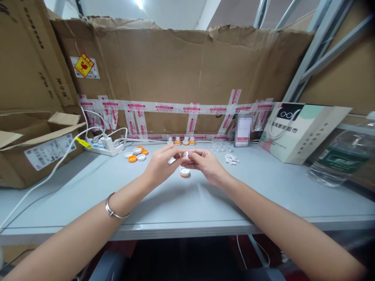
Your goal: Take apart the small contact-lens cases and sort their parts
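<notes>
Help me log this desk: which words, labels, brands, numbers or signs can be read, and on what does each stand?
"眼镜超市": front of the paper bag, after less clear characters.
Broken-glass sign: red-and-yellow sticker at the left of the cardboard panel.
Too small or blurred: white label behind that sticker, box label, bottle label, tape print, left carton print.
Phone screen: pixelated.

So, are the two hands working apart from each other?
No, the left hand and right hand meet at a small white piece above the table.
</notes>
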A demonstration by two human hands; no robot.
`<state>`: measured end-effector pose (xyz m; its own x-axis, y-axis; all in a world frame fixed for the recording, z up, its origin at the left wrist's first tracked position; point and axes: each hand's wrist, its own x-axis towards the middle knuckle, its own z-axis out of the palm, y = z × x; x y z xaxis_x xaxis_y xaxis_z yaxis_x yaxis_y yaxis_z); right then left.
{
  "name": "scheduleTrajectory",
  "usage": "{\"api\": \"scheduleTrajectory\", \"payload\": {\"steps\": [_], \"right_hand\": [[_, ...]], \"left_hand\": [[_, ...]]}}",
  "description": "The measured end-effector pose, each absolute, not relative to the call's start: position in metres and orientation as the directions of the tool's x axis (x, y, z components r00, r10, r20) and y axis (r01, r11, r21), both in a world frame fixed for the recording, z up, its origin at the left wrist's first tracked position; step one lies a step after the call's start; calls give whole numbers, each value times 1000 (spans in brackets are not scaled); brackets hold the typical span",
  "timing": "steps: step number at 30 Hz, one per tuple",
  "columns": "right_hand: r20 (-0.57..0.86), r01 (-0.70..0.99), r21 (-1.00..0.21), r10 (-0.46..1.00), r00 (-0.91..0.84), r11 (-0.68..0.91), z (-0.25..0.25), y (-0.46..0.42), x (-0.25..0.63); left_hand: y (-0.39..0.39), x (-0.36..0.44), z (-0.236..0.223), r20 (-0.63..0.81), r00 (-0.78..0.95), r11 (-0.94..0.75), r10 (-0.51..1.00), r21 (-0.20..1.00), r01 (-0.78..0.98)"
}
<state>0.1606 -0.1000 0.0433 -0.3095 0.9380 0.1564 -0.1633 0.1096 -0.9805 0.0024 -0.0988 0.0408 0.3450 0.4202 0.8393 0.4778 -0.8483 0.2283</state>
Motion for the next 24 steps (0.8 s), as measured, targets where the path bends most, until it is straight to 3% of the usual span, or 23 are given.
{"api": "scheduleTrajectory", "payload": {"steps": [4,7,10,15,18,20,22,24], "right_hand": [[101,-166,-985,928,-360,43,38,-96,161],[86,-173,-985,916,-391,18,34,-94,161],[101,-165,-985,944,-315,50,32,-90,159],[77,-125,-991,980,-185,54,43,-67,187],[223,75,-972,975,-11,223,49,-44,225],[255,309,-925,965,66,223,45,-29,245],[255,565,-804,966,44,186,37,-18,257],[241,709,-686,970,15,160,27,-10,260]], "left_hand": [[-97,1,41,807,381,-845,452,249,474],[-96,0,42,753,377,-811,539,345,472],[-95,-1,42,726,300,-766,619,472,437],[-92,-5,45,779,173,-765,603,504,400],[-88,-7,42,753,185,-747,631,527,404],[-85,-8,38,731,202,-732,652,538,419],[-82,-8,34,712,214,-719,669,547,429],[-80,-7,31,706,217,-716,674,552,428]]}}
